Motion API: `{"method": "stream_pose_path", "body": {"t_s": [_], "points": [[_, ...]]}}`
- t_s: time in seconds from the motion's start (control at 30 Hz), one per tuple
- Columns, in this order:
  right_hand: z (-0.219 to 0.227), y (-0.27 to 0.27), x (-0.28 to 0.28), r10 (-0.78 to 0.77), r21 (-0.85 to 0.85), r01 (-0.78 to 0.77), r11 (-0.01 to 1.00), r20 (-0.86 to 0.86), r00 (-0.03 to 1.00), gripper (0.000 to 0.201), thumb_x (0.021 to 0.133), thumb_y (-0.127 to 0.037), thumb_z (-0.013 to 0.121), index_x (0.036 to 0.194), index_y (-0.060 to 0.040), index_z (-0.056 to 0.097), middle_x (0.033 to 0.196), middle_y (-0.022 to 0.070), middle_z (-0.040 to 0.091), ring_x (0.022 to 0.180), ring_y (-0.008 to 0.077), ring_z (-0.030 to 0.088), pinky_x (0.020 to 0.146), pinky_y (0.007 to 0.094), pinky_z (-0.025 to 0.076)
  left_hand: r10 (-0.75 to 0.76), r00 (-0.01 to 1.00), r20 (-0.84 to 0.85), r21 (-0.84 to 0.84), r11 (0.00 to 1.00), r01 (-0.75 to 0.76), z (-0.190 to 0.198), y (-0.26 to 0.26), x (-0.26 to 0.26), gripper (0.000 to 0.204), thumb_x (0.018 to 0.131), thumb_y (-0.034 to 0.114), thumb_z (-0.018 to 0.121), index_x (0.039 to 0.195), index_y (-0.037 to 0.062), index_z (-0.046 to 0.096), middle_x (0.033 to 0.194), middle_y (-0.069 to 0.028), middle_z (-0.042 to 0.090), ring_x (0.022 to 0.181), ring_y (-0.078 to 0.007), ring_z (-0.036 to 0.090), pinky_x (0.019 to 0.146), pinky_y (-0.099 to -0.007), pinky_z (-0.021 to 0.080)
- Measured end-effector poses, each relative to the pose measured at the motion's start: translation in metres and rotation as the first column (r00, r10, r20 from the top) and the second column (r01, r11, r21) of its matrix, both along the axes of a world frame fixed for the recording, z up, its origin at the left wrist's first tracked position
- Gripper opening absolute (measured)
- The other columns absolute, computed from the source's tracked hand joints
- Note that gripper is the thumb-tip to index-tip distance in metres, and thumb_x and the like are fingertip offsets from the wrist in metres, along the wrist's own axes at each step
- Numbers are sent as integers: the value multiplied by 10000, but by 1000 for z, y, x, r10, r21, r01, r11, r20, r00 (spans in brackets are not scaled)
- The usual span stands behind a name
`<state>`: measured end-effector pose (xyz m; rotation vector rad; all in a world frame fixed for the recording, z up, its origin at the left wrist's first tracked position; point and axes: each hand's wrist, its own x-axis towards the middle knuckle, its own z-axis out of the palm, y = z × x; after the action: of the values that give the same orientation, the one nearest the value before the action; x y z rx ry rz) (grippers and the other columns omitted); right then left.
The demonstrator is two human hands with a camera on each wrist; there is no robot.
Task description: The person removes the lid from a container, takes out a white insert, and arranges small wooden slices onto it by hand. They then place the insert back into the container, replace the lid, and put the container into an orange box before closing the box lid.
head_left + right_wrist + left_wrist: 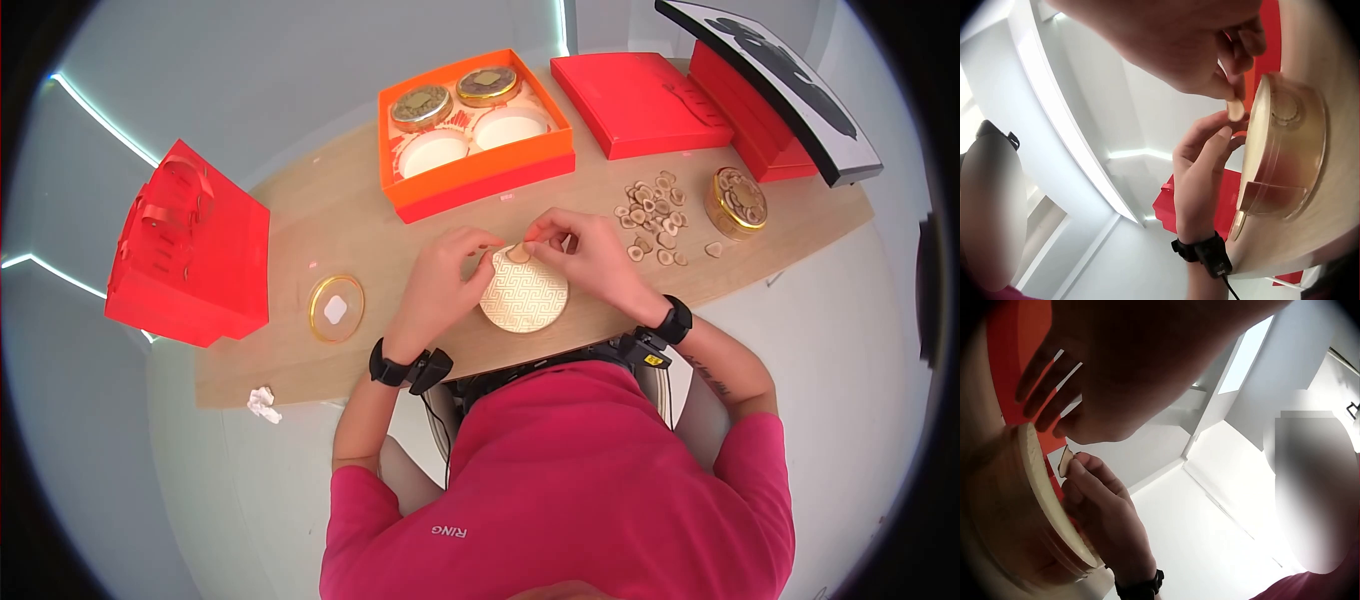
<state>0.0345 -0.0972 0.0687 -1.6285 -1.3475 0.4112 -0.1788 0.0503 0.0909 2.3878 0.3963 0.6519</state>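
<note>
1. Table [330, 235] of pale wood carries everything: a red gift bag [190, 250] on the left, an orange box [478, 128] at the back holding two gold tins and two white wells, red lids [640, 100] to the right
2. Round tin [524, 293] with a gold fret-patterned top sits at the near edge, directly between both hands; a loose gold-rimmed lid [336, 308] lies well to its left
3. Left hand [442, 280] curls against the tin's far-left rim, steadying it with fingertips meeting the right hand's
4. Right hand [590, 255] pinches a small pale slice [1235, 110] between thumb and forefinger, just above the tin's far rim
5. Heap of similar slices [655, 215] lies to the right, beside a filled open tin [738, 202]
6. Judged step: placing a slice at the tin; next calls for setting it down precisely without nudging the tin
</note>
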Motion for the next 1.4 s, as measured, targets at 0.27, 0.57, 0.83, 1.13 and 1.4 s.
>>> {"method": "stream_pose_path", "body": {"t_s": [0.27, 0.57, 0.83, 1.13, 1.4], "points": [[16, -15, 37, -257, 103, 240, 965, 222, 940, 174, 994, -124, 778, 1150, -71, 835, 1003, 160, 798, 804, 291, 721, 786, 429, 589, -57, 991, 123, -283, 955, 90, -27, 23, 10, 243, 1083, 91, 730, 1308, 16, 785, 1285, -96, 835, 1116, -195, 782, 1016, -359, 601], [29, -61, 103, -157, -317, 327, 890, 459, 874, 187, 921, -99, 809, 1100, -48, 816, 1015, 155, 815, 918, 329, 786, 834, 449, 613, -199, 977, 73, -238, 948, 211, -21, 24, 7, 297, 1045, 66, 745, 1338, 25, 724, 1395, -105, 773, 1267, -216, 723, 1086, -379, 575], [21, -55, 92, -164, -250, 335, 908, 524, 836, 230, 927, -90, 806, 1154, -60, 789, 1162, 185, 776, 1059, 411, 765, 894, 505, 610, -220, 975, 20, -309, 926, 215, -24, 32, 4, 154, 1038, 36, 717, 1188, 37, 677, 1391, -114, 769, 1259, -202, 716, 1101, -382, 566], [10, -53, 102, -192, -262, 388, 884, 553, 811, 141, 973, -67, 756, 1112, -43, 757, 1158, 208, 756, 1072, 449, 737, 923, 545, 589, -221, 975, 8, -307, 928, 213, -25, 28, 6, 134, 1027, 13, 697, 1156, 38, 669, 1368, -111, 772, 1228, -198, 722, 1092, -373, 572], [9, -53, 105, -211, -257, 407, 877, 555, 804, 118, 1006, -82, 725, 1108, -46, 774, 1102, 216, 763, 1036, 450, 748, 893, 548, 593, -281, 958, 53, -232, 930, 285, -13, 23, 3, 292, 957, 106, 817, 1211, 43, 688, 1424, -125, 745, 1282, -284, 721, 1132, -430, 568]]}}
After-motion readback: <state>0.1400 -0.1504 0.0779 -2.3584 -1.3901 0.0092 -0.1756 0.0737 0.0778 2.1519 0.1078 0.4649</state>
